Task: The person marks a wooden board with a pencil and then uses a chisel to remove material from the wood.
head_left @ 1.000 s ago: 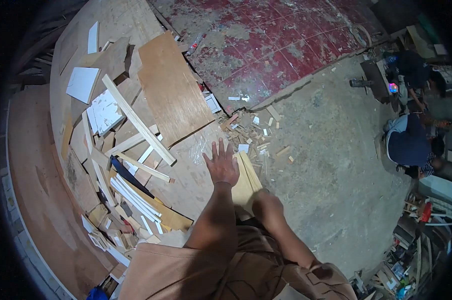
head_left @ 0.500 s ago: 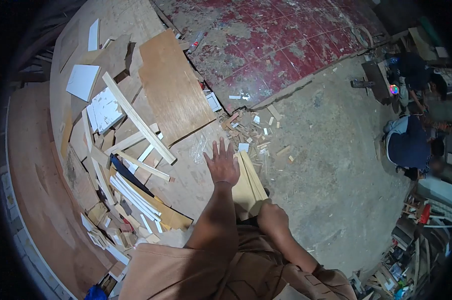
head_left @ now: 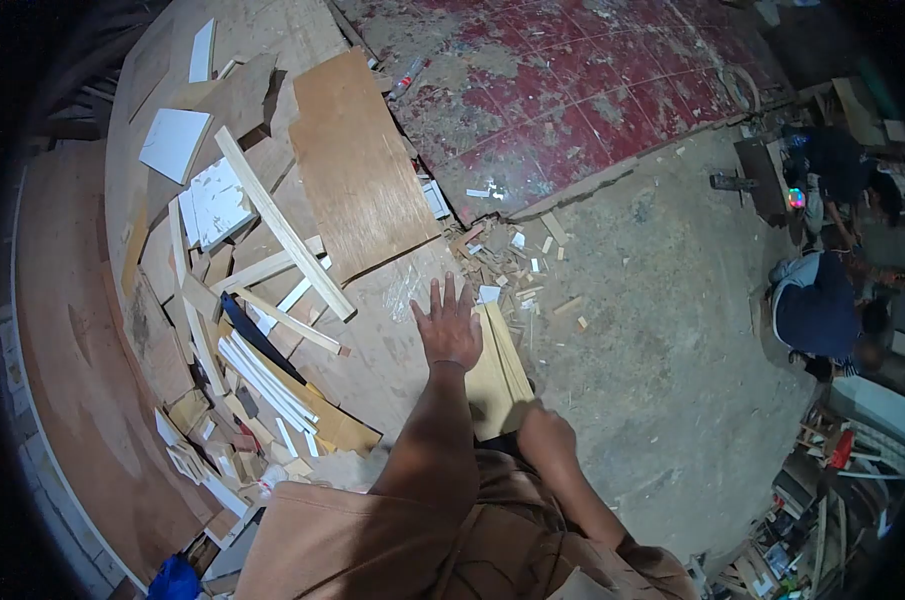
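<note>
Well, the Pale Boards Lay at the Heap's Edge

The scrap heap [head_left: 222, 300] filled the left of my view, loose slats and panels lying across one another, with a big plywood sheet [head_left: 357, 165] resting on top. To the right ran bare concrete floor [head_left: 662, 330]. Between the two, just ahead of me, lay the pale boards [head_left: 500, 365], stacked lengthwise, their far end near a scatter of small offcuts [head_left: 517, 265]. My left hand [head_left: 449, 325] was flat at the boards' left edge, fingers spread wide and holding nothing. My right hand [head_left: 544, 435] sat at their near end, knuckles up; whether its fingers had closed on the wood I could not tell. By my reckoning the boards were gathered into one stack but not lifted, and the heap beside them was unsorted.
</note>
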### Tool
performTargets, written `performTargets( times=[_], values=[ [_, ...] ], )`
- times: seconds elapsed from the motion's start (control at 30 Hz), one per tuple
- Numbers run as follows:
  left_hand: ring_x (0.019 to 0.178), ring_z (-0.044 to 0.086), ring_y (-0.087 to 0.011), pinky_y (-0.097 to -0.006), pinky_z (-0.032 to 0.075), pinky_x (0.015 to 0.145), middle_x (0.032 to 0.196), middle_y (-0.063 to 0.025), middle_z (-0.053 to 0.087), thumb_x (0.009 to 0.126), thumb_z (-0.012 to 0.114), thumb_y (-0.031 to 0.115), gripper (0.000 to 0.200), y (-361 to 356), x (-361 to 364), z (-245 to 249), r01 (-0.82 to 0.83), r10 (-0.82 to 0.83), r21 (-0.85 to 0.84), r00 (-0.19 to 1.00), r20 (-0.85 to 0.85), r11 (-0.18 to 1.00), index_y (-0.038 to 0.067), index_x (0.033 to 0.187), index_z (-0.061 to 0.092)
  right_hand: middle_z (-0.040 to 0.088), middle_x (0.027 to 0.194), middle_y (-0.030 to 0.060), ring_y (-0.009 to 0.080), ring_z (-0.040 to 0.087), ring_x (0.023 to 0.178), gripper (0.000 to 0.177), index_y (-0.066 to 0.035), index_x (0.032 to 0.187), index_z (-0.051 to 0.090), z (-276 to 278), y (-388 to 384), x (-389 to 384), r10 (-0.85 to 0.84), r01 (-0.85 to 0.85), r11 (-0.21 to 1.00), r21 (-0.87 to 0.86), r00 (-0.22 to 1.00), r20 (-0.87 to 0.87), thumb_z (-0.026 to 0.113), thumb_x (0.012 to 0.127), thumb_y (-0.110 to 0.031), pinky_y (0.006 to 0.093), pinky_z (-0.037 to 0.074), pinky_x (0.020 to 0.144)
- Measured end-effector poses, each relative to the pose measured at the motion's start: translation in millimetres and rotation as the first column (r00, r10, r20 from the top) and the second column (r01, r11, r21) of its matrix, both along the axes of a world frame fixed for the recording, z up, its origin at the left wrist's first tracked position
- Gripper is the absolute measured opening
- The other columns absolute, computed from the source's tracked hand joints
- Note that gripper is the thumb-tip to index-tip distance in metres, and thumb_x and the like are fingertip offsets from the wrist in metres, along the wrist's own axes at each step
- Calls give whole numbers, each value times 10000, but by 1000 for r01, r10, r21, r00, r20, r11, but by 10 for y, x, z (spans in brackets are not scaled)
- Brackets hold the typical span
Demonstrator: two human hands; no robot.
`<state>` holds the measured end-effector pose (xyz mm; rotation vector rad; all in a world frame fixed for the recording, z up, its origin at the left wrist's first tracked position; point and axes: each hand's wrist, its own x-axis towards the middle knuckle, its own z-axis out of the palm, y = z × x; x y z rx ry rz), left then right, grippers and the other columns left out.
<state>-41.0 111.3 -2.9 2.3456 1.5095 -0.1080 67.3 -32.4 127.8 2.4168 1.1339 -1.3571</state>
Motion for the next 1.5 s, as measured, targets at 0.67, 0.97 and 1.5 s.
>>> performTargets(
  times=[0.67,0.97,1.5],
  values=[
    [1459,168,-349,-665,94,1115,1576,-118,222,874,530,293,637,-9,-3,21,4,-4,7,1000,-8,1000,178,1472,347,669,966,288,435,661,931,260,44,965,632,208,435,90,40,-48,995,-92,995,-88,527,874,-176,501,520,824],
    [1470,150,-316,-670,82,1121,1586,-85,206,887,540,330,608,-2,-3,-4,0,0,-1,999,-33,1000,199,1456,370,664,925,297,451,659,882,339,54,992,590,188,437,-82,15,-17,1000,-12,988,-154,522,905,-267,503,528,762],
    [1469,141,-322,-655,68,1133,1587,-87,193,890,526,321,583,-29,-1,-15,6,-5,29,999,-42,1000,184,1441,391,638,713,216,405,665,702,115,-7,865,557,-935,407,-186,-13,-22,883,468,997,71,496,872,-104,501,530,631]
  ],
)
